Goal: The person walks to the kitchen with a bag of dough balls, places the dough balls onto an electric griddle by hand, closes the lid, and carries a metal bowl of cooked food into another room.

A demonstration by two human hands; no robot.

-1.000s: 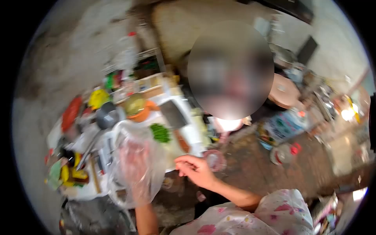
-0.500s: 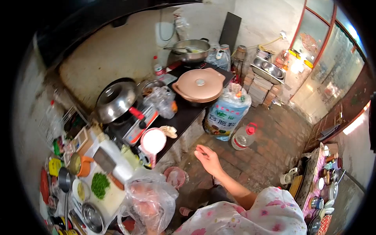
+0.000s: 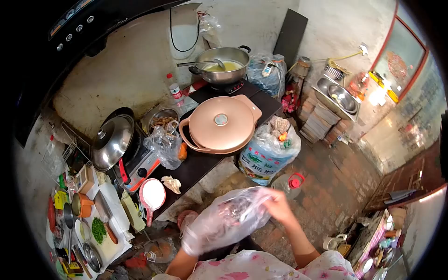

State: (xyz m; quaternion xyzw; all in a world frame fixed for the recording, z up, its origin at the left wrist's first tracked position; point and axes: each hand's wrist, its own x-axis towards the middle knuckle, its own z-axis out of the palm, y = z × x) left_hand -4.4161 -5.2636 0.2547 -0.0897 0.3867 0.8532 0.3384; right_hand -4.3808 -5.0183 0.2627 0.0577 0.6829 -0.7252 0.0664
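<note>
A clear plastic bag (image 3: 228,217) stretches between my two hands in front of my body, with something dark and pinkish showing blurrily through its film. My right hand (image 3: 276,205) is closed on the bag's right end. At the other end, my left hand (image 3: 192,245) supports the bag; the film covers it and its fingers are hard to make out. Left of the bag, near the counter's edge, a pink-handled pan (image 3: 153,195) holds something white. Beside it lies a crumpled pale item (image 3: 171,184).
A lidded pink pot (image 3: 219,122) and a pot with a ladle (image 3: 224,65) stand on the dark counter. A lidded wok (image 3: 112,142) is at left, beyond chopped greens (image 3: 98,229). On the floor are a printed sack (image 3: 266,158) and a red-capped jug (image 3: 290,183).
The plastic bag has moved from the lower left to the middle, in front of my body. My right hand, empty before, has taken hold of it. The view has shifted.
</note>
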